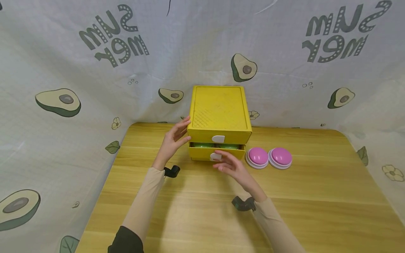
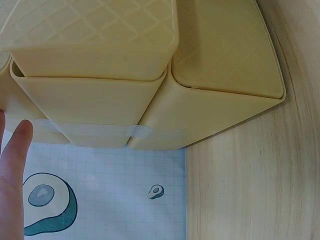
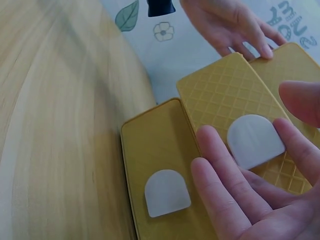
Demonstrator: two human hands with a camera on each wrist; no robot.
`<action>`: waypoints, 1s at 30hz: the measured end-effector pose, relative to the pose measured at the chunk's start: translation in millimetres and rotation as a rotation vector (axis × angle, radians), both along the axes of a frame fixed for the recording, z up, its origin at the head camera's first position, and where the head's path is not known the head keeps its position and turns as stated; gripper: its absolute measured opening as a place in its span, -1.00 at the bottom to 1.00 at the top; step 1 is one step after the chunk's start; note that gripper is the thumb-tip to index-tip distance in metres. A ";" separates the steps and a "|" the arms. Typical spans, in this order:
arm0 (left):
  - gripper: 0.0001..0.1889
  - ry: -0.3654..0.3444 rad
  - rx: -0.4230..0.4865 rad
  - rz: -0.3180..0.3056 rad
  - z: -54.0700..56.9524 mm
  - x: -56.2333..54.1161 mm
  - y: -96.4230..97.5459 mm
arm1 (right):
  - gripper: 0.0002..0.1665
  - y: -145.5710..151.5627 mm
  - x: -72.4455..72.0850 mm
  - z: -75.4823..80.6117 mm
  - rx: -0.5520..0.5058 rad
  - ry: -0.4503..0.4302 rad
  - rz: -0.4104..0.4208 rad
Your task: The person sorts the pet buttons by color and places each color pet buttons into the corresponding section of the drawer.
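A yellow drawer cabinet stands against the back sheet. One drawer is pulled partly out, with green things showing inside. My left hand rests at the cabinet's left side, its thumb by the front corner and its fingers along the side. In front of the pulled-out drawer is my right hand, fingers loosely bent and thumb apart. The right wrist view shows its fingertips around the white tab on that drawer's front. Below it lies another drawer front with its own white tab.
Two pink dome buttons on white bases sit right of the cabinet on the wooden table. A sheet printed with avocados hangs behind and at the sides. Black wrist mounts stick out from both wrists.
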State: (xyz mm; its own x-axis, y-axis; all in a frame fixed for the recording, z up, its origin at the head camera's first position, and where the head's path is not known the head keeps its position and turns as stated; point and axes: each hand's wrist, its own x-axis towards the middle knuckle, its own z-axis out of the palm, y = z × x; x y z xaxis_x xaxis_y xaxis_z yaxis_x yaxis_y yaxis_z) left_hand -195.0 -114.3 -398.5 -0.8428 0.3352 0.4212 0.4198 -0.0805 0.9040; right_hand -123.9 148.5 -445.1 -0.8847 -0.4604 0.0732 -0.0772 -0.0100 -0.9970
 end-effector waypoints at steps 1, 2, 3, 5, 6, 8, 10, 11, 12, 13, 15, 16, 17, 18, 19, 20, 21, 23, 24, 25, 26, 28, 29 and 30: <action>-0.49 -0.001 -0.001 0.001 0.1 0.0 -0.1 | -0.38 -0.1 -1.0 -0.6 -0.005 0.002 0.001; -0.49 -0.001 -0.002 0.001 0.1 -0.1 -0.2 | -0.38 -0.1 -1.8 -1.0 -0.009 0.003 0.002; -0.49 -0.002 -0.003 0.000 0.1 -0.1 -0.3 | -0.38 -0.2 -2.6 -1.2 -0.013 0.001 0.003; -0.49 -0.003 -0.003 -0.001 0.1 -0.2 -0.4 | -0.38 -0.4 -4.3 -1.7 -0.025 0.001 0.007; -0.49 -0.004 -0.004 -0.001 0.3 -0.2 -0.5 | -0.38 -0.5 -5.1 -1.7 -0.029 0.000 0.008; -0.49 -0.004 -0.003 -0.002 0.3 -0.3 -0.4 | -0.38 -0.5 -6.7 -1.5 -0.033 -0.002 0.006; -0.49 -0.005 -0.004 -0.003 0.4 -0.3 -0.3 | -0.38 -0.6 -8.1 -1.2 -0.036 -0.005 0.001; -0.49 -0.006 -0.005 -0.003 0.4 -0.3 -0.3 | -0.38 -0.7 -8.8 -1.1 -0.036 -0.004 -0.001; -0.49 -0.006 -0.006 -0.003 0.3 -0.3 -0.3 | -0.39 -0.8 -9.6 -1.1 -0.034 -0.001 -0.002; -0.49 -0.006 -0.004 -0.004 0.1 -0.3 -0.3 | -0.39 -0.9 -10.4 -1.1 -0.032 0.003 -0.004; -0.49 -0.007 -0.006 -0.002 -0.1 -0.2 -0.4 | -0.39 -1.3 -11.6 -0.9 -0.028 0.007 -0.008; -0.49 -0.007 -0.007 -0.002 -0.3 -0.1 -0.5 | -0.39 -1.6 -12.2 -0.9 -0.027 0.008 -0.010; -0.49 -0.008 -0.007 -0.001 -0.4 0.0 -0.5 | -0.39 -1.8 -12.9 -1.0 -0.026 0.009 -0.013; -0.49 -0.007 -0.007 0.000 -0.5 0.1 -0.5 | -0.40 -2.0 -13.5 -0.8 -0.026 0.008 -0.016; -0.49 -0.007 -0.007 0.000 -0.4 0.2 -0.5 | -0.40 -2.2 -14.0 -0.8 -0.026 0.005 -0.018; -0.49 -0.007 -0.007 0.000 -0.3 0.2 -0.5 | -0.40 -2.3 -14.4 -0.7 -0.027 0.001 -0.020; -0.49 -0.007 -0.008 -0.001 -0.2 0.3 -0.6 | -0.40 -2.4 -14.8 -0.5 -0.029 -0.003 -0.020; -0.49 -0.007 -0.009 -0.001 0.2 0.2 -0.6 | -0.40 -2.5 -15.3 -0.2 -0.035 -0.008 -0.020; -0.49 -0.006 -0.010 -0.001 0.5 0.2 -0.7 | -0.40 -2.5 -15.3 0.1 -0.036 -0.009 -0.019; -0.49 -0.004 -0.012 0.000 0.7 0.3 -0.7 | -0.40 -2.5 -15.4 0.2 -0.037 -0.010 -0.018; -0.49 -0.003 -0.015 0.002 0.9 0.3 -0.8 | -0.40 -2.5 -15.4 0.2 -0.038 -0.010 -0.018; -0.49 -0.001 -0.019 0.004 1.2 0.4 -0.7 | -0.39 -2.4 -15.4 0.3 -0.037 -0.009 -0.018; -0.49 0.000 -0.020 0.005 1.5 0.5 -0.6 | -0.40 -2.5 -15.5 0.2 -0.037 -0.008 -0.018; -0.49 0.001 -0.021 0.005 1.8 0.6 -0.6 | -0.40 -2.5 -15.5 0.2 -0.036 -0.009 -0.017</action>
State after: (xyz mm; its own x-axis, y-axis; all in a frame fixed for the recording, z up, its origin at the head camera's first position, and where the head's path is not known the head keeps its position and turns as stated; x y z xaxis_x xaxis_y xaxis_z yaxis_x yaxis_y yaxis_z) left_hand -194.4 -114.9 -396.7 -0.8442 0.3396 0.4147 0.4209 -0.0589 0.9052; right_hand -139.4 146.0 -444.9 -0.8932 -0.4422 0.0816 -0.0690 -0.0443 -0.9966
